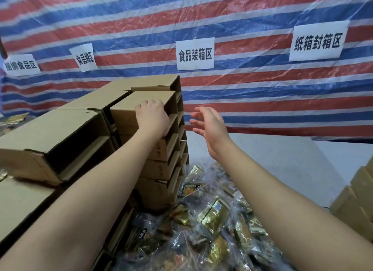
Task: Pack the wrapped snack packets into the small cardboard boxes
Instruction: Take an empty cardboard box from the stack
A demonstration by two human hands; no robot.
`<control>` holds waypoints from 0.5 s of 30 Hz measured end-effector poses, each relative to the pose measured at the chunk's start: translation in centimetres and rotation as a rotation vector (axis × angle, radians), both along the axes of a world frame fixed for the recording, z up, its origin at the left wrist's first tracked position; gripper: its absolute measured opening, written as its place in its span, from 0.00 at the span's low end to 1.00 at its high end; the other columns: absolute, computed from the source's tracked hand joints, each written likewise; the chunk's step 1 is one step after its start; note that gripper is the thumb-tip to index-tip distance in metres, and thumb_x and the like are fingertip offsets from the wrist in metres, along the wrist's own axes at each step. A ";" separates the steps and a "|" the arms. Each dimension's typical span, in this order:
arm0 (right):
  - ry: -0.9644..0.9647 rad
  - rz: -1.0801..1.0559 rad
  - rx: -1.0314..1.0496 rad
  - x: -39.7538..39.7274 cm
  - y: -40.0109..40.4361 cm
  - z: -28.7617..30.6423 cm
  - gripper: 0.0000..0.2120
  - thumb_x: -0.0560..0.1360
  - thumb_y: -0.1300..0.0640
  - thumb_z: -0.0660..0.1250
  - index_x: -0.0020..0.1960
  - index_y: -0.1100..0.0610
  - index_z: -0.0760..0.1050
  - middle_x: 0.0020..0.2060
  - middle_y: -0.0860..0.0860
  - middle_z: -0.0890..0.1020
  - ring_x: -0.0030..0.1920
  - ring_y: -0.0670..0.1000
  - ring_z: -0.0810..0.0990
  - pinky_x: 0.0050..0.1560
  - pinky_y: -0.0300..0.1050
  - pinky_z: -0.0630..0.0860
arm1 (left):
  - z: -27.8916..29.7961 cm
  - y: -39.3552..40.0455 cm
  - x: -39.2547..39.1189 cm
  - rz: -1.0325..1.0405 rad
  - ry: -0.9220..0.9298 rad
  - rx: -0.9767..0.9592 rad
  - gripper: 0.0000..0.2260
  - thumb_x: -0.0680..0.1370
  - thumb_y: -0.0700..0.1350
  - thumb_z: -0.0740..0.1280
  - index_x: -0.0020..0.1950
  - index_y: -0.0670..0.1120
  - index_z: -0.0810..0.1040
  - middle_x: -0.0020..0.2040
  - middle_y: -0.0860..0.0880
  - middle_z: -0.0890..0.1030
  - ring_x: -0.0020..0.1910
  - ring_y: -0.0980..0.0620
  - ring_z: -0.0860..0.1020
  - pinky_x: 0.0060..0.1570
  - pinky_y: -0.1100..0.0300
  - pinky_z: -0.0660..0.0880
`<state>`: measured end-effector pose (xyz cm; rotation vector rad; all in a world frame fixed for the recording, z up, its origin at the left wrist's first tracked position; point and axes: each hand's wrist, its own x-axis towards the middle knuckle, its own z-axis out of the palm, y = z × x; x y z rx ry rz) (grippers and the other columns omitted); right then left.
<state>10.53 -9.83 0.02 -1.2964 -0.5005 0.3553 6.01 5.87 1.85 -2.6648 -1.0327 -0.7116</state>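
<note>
A tall stack of small cardboard boxes [161, 170] rises at centre left. My left hand [152, 116] grips the top box [129, 107] of that stack, fingers curled over its upper front edge. To the right of the stack, my right hand [210, 125] hovers in the air with fingers spread, holding nothing. A heap of wrapped snack packets [212, 220], gold and dark in clear plastic, lies at the foot of the stack and spreads toward me.
More cardboard boxes [60, 133] are piled to the left, some lying on their sides. Another box pile [357, 200] shows at the right edge. A white table surface [282, 159] stretches behind the packets. A striped tarp [242, 18] with paper signs hangs at the back.
</note>
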 end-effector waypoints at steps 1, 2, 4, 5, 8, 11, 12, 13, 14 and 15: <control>0.000 -0.010 -0.012 0.2 0.0 0.1 0.08 0.81 0.50 0.60 0.51 0.50 0.76 0.48 0.50 0.82 0.53 0.51 0.82 0.50 0.46 0.77 | 0.3 -0.2 -0.2 -0.009 -0.011 0.002 0.14 0.80 0.45 0.61 0.64 0.44 0.76 0.61 0.42 0.78 0.64 0.41 0.74 0.65 0.44 0.69; -0.002 -0.018 -0.029 0.3 -0.1 0.4 0.08 0.81 0.51 0.60 0.50 0.51 0.76 0.49 0.51 0.81 0.54 0.52 0.81 0.51 0.46 0.78 | 0.7 -0.5 -0.4 -0.014 -0.019 0.009 0.14 0.79 0.43 0.62 0.64 0.43 0.76 0.61 0.42 0.79 0.63 0.41 0.74 0.66 0.45 0.69; -0.037 -0.048 -0.069 0.7 -0.3 1.0 0.08 0.82 0.51 0.59 0.50 0.52 0.76 0.50 0.52 0.81 0.54 0.51 0.81 0.52 0.46 0.78 | 1.9 -1.6 -1.2 -0.026 -0.064 0.008 0.14 0.79 0.40 0.63 0.65 0.43 0.76 0.60 0.42 0.79 0.61 0.42 0.76 0.65 0.46 0.71; -0.061 -0.072 -0.073 1.0 -0.5 1.4 0.08 0.82 0.51 0.59 0.50 0.52 0.76 0.49 0.50 0.81 0.53 0.50 0.80 0.50 0.44 0.77 | 2.6 -2.3 -1.7 -0.047 -0.100 0.003 0.14 0.79 0.39 0.62 0.64 0.43 0.76 0.58 0.42 0.80 0.59 0.42 0.77 0.63 0.47 0.72; -0.159 -0.138 -0.085 2.1 -1.8 2.9 0.08 0.81 0.53 0.61 0.59 0.51 0.75 0.52 0.47 0.78 0.56 0.48 0.76 0.47 0.38 0.71 | 5.6 -4.9 -3.6 -0.158 -0.227 0.019 0.14 0.78 0.38 0.61 0.62 0.44 0.77 0.53 0.42 0.81 0.52 0.42 0.78 0.52 0.49 0.76; -0.458 -0.248 -0.203 3.3 -4.2 4.5 0.24 0.78 0.59 0.62 0.74 0.50 0.65 0.71 0.49 0.69 0.69 0.47 0.67 0.64 0.41 0.65 | 8.5 -8.2 -5.7 -0.391 -0.343 -0.071 0.14 0.79 0.40 0.59 0.61 0.46 0.79 0.55 0.43 0.82 0.54 0.43 0.78 0.52 0.49 0.76; -0.583 -0.299 -0.244 3.5 -5.4 5.3 0.28 0.77 0.60 0.62 0.76 0.50 0.62 0.74 0.49 0.65 0.72 0.48 0.63 0.68 0.42 0.61 | 9.4 -9.4 -6.2 -0.471 -0.384 -0.171 0.14 0.80 0.41 0.59 0.62 0.48 0.79 0.56 0.45 0.81 0.54 0.45 0.77 0.54 0.49 0.77; -0.683 -0.345 -0.271 3.6 -6.7 6.2 0.31 0.75 0.60 0.62 0.77 0.49 0.61 0.75 0.50 0.62 0.74 0.49 0.61 0.70 0.44 0.59 | 10.2 -10.4 -6.6 -0.543 -0.419 -0.272 0.14 0.80 0.41 0.59 0.62 0.50 0.79 0.55 0.48 0.81 0.52 0.49 0.77 0.53 0.51 0.77; -0.753 -0.379 -0.294 3.8 -8.1 7.2 0.32 0.73 0.59 0.61 0.77 0.49 0.60 0.76 0.50 0.62 0.75 0.50 0.60 0.72 0.46 0.58 | 10.6 -11.4 -6.8 -0.605 -0.437 -0.348 0.14 0.80 0.42 0.59 0.61 0.51 0.80 0.53 0.50 0.80 0.51 0.52 0.77 0.51 0.53 0.78; -0.805 -0.403 -0.329 4.1 -9.6 8.1 0.33 0.72 0.57 0.61 0.77 0.49 0.61 0.76 0.51 0.62 0.75 0.51 0.61 0.72 0.46 0.58 | 10.9 -12.2 -6.9 -0.657 -0.433 -0.404 0.14 0.80 0.42 0.59 0.60 0.52 0.80 0.51 0.52 0.80 0.49 0.55 0.77 0.49 0.55 0.78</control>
